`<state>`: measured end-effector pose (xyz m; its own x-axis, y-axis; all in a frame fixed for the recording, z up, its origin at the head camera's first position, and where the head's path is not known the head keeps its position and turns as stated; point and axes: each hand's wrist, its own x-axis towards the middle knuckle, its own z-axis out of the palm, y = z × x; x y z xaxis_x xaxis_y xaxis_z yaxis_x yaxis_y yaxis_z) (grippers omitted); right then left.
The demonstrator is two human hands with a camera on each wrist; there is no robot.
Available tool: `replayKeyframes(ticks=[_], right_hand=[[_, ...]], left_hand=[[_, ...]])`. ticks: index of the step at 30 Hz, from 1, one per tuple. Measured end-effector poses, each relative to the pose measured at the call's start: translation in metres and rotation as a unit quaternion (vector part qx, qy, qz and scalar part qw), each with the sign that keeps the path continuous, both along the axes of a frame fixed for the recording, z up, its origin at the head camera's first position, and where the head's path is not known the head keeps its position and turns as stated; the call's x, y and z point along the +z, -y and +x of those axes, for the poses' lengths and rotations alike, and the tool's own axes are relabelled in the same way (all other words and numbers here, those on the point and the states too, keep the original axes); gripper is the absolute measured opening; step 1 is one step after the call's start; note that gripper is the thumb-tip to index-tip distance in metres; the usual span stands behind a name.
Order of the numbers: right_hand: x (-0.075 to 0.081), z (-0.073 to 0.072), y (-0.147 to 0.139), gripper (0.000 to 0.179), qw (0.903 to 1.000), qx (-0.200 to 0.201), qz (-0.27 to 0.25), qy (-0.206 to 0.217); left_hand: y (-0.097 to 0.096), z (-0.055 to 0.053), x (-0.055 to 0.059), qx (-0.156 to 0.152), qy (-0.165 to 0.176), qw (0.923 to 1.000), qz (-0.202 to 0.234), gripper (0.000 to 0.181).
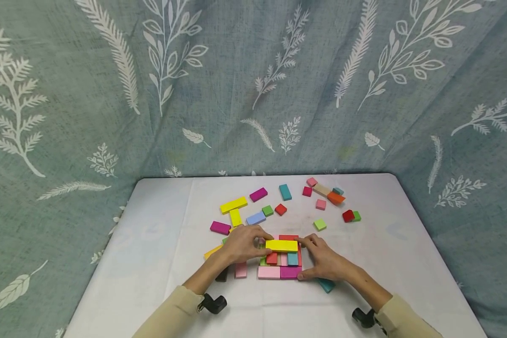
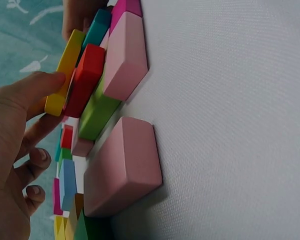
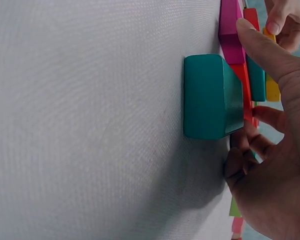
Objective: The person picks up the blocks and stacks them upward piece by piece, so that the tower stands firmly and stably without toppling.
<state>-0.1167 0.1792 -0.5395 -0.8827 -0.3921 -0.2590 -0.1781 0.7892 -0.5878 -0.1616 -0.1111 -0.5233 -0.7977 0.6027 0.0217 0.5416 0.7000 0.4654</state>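
Observation:
A long yellow block (image 1: 281, 246) lies over the top of a low structure of coloured wooden blocks. My left hand (image 1: 245, 241) pinches its left end between thumb and fingers, as the left wrist view also shows. Below the yellow block sit a red block (image 2: 85, 72) and a teal block (image 1: 293, 258). A pink block (image 1: 269, 272) and a magenta block (image 1: 290, 272) form the front of the base. At the right side, my right hand (image 1: 323, 258) touches the magenta block with its thumb; its index finger reaches the structure's back right corner.
A loose teal block (image 3: 205, 97) lies under the right hand. Close to the structure's left is a separate pink block (image 1: 241, 270). Several loose blocks lie behind, among them a blue block (image 1: 256, 218) and a light green block (image 1: 319, 225). A patterned curtain (image 1: 236, 94) hangs behind the table.

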Motion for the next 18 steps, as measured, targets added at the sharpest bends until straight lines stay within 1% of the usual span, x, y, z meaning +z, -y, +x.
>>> replayKeyframes(ticks=[7,11,13,15,17,18], right_hand=[[-0.001,-0.001,0.000,0.104,1.0000,0.000,0.003,0.008],[-0.001,-0.001,-0.001,0.103,0.9999,0.005,0.002,0.011],[-0.001,-0.001,-0.001,0.103,0.9999,0.006,0.001,0.013],[-0.001,-0.002,-0.001,0.103,0.9999,0.006,0.001,0.014],[0.000,-0.002,0.000,0.103,0.9999,0.006,0.001,0.015],[0.000,-0.002,0.000,0.104,0.9999,0.007,0.001,0.014]], left_hand=[[-0.001,-0.001,-0.002,-0.003,-0.002,1.0000,0.003,0.039],[0.001,-0.004,-0.003,-0.011,0.009,0.9999,0.005,0.046],[0.006,-0.008,-0.002,-0.011,0.022,0.9996,0.016,0.051],[0.014,-0.015,0.000,-0.004,0.037,0.9986,0.038,0.055],[0.025,-0.025,0.001,0.017,0.048,0.9967,0.064,0.054],[0.031,-0.031,0.002,0.030,0.046,0.9955,0.078,0.051]])
